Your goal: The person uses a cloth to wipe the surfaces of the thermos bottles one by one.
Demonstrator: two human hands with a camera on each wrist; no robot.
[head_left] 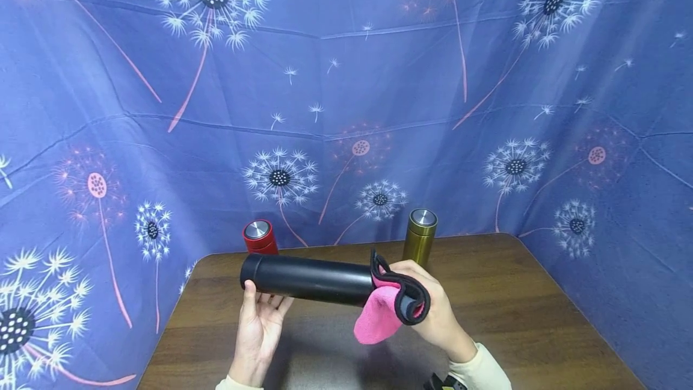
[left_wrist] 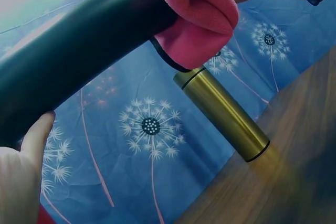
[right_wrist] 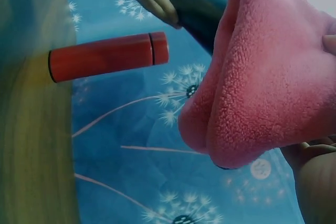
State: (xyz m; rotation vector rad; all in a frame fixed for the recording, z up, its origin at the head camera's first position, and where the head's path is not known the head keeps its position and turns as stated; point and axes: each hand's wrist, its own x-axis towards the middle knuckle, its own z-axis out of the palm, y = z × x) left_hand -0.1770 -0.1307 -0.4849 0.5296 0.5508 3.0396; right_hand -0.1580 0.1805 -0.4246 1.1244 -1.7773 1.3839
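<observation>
A long black bottle (head_left: 311,280) is held nearly level above the table. The left hand (head_left: 258,324) holds its left end from below, the thumb up against its near side. Around the bottle's right end the right hand (head_left: 433,309) grips a pink cloth (head_left: 379,312) with black edging; the cloth hides that end. In the left wrist view the cloth (left_wrist: 197,19) wraps the black bottle (left_wrist: 79,51), with the left thumb (left_wrist: 38,140) on its underside. The right wrist view shows the fluffy cloth (right_wrist: 273,77) over the bottle (right_wrist: 197,11).
Behind the black bottle, a red bottle (head_left: 260,238) stands at the table's back left and a gold bottle (head_left: 420,236) at the back right. The brown wooden table (head_left: 514,306) meets blue curtains (head_left: 335,77) with dandelion prints at the back and sides.
</observation>
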